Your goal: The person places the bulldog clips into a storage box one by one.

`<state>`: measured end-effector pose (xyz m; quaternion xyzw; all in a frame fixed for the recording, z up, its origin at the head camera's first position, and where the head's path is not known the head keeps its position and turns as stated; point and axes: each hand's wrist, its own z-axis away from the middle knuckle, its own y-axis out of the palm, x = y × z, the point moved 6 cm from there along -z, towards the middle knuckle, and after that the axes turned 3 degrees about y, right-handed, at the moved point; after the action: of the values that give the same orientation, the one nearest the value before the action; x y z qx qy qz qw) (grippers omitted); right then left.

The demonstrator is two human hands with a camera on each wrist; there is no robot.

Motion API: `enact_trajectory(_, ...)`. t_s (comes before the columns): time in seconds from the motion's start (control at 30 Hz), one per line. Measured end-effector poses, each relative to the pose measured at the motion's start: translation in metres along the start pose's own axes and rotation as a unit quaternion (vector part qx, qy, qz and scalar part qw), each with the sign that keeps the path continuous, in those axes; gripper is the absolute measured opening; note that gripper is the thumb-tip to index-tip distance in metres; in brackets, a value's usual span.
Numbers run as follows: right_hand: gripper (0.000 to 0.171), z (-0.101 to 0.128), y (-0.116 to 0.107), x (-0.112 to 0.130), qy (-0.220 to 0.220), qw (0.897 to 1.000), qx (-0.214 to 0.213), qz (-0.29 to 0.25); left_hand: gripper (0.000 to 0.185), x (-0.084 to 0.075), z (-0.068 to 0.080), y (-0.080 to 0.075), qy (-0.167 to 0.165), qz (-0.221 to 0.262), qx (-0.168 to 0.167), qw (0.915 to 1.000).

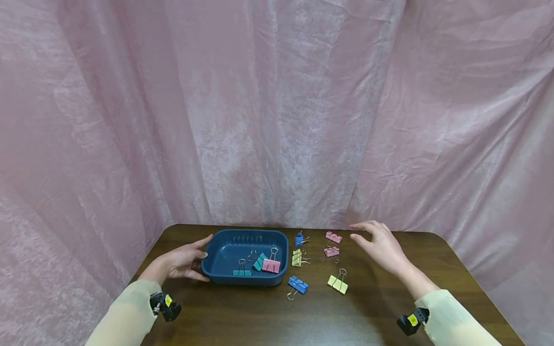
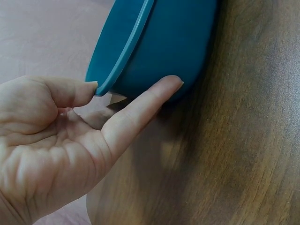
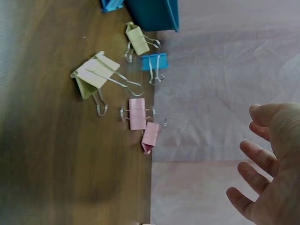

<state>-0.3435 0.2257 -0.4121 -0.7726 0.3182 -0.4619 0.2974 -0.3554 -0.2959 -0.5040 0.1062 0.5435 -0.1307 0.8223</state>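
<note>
Sleeves in pale yellow are sitting closest to the camera, each with a small black and yellow wrist camera strapped on. Going from the left: the left hand (image 1: 182, 262) is resting against the left end of the blue tray (image 1: 216, 276), thumb on the rim and fingers touching the outer wall, all fairly straight rather than wrapped around it. That tray is sitting on the dark wooden counter (image 1: 368, 312), holding a teal clip (image 1: 242, 272), another teal clip (image 1: 259, 262) and a pink clip (image 1: 271, 265).

Just right of the tray, loose binder clips are lying on the counter: a blue clip (image 1: 299, 239) near the back, a yellow clip (image 1: 296, 257) below it, and another blue clip (image 1: 297, 284) nearer the front. Further right are two pink clips (image 1: 333, 237) (image 1: 332, 251) and a yellow-green clip (image 1: 337, 283).

The right hand (image 1: 381, 245) is hovering open, fingers spread and relaxed, holding nothing, just right of the pink pair and closest to the rear one. Pink curtain (image 1: 277, 110) is hanging behind everything.
</note>
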Motion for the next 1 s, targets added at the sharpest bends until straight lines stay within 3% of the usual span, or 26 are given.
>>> enact_trajectory(0.57, 0.029, 0.025, 0.010, -0.008, -0.012, 1.000, 0.001, 0.027, 0.067, 0.001, -0.001, -0.001, -0.001, 0.000, -0.006, 1.0000)
enact_trajectory(1.0, 0.029, 0.034, 0.020, -0.019, 0.025, 0.999, 0.028, 0.038, 0.067, -0.001, 0.001, 0.000, -0.002, 0.004, 0.001, 1.0000)
